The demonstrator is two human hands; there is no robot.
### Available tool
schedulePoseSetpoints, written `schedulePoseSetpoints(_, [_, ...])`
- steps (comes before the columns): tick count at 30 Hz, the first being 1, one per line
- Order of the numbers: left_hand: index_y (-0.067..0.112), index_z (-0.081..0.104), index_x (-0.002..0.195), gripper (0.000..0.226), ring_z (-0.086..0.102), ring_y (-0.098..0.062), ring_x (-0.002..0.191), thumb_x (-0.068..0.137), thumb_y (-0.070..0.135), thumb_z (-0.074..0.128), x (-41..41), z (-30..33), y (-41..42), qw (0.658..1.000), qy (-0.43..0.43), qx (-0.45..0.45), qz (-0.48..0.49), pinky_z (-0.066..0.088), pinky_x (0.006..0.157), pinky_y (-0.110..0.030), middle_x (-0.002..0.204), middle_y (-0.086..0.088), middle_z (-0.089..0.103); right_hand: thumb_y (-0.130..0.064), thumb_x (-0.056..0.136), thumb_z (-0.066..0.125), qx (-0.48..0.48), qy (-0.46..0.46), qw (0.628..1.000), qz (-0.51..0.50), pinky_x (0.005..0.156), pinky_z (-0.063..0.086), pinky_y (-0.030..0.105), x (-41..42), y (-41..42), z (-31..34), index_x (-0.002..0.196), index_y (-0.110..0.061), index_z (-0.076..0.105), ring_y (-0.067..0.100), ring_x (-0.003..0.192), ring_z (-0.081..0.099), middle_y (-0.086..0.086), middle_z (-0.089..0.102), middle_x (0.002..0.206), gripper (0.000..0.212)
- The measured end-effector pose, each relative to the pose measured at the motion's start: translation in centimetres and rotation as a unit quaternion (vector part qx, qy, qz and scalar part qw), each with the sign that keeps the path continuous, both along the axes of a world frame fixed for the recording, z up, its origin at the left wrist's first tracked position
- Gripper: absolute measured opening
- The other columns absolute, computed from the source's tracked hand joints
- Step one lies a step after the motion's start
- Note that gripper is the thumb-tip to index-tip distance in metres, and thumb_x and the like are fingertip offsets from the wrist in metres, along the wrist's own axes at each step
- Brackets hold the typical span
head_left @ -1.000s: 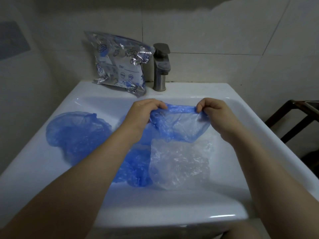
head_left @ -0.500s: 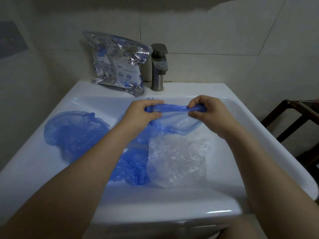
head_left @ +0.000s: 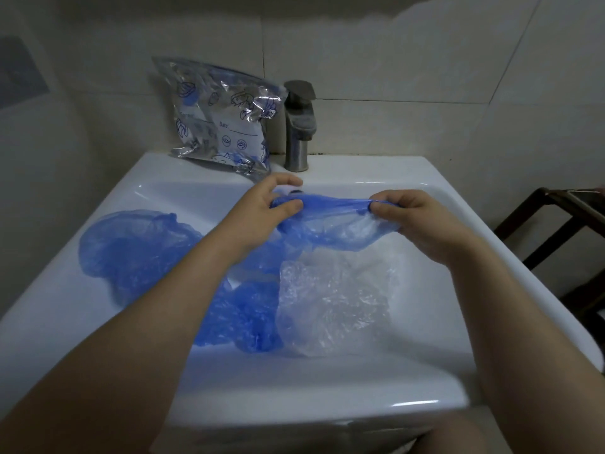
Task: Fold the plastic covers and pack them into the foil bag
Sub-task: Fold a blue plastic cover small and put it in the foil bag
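Left hand (head_left: 262, 211) and right hand (head_left: 415, 221) each pinch an end of the blue plastic cover (head_left: 330, 221), stretched taut between them; foil bag (head_left: 222, 126) stands beyond the left hand.

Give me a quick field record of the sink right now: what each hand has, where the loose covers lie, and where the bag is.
left hand: left hand pinches one end of the stretched blue plastic cover
right hand: right hand pinches the other end
held cover: pulled taut between both hands, above the basin
loose covers: crumpled blue plastic cover on the left slope; clear plastic cover in the white ceramic sink, overlapping more blue plastic
bag: silver foil bag standing on the sink's back ledge, left of the metal tap
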State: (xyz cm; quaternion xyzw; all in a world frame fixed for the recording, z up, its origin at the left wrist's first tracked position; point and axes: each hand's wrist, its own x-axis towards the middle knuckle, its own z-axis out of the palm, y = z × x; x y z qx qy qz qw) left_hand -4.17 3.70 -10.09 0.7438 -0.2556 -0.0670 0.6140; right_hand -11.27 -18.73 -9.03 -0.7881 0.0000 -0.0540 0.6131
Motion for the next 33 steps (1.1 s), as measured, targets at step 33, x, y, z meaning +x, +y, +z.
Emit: schedulePoseSetpoints(33, [0.033, 0.067, 0.103, 0.029, 0.062, -0.013, 0.103, 0.097, 0.013, 0.047, -0.4, 0.5, -0.1, 0.994, 0.073, -0.059, -0.060, 0.047, 0.068, -0.021, 0.105, 0.007, 0.069, -0.001, 0.078, 0.070, -0.110, -0.066, 0.988, -0.081, 0.052, 0.036, 0.010, -0.1, 0.7, 0.7, 0.070, -0.018, 0.056, 0.001, 0.054, 0.045, -0.004, 0.053, 0.066, 0.023])
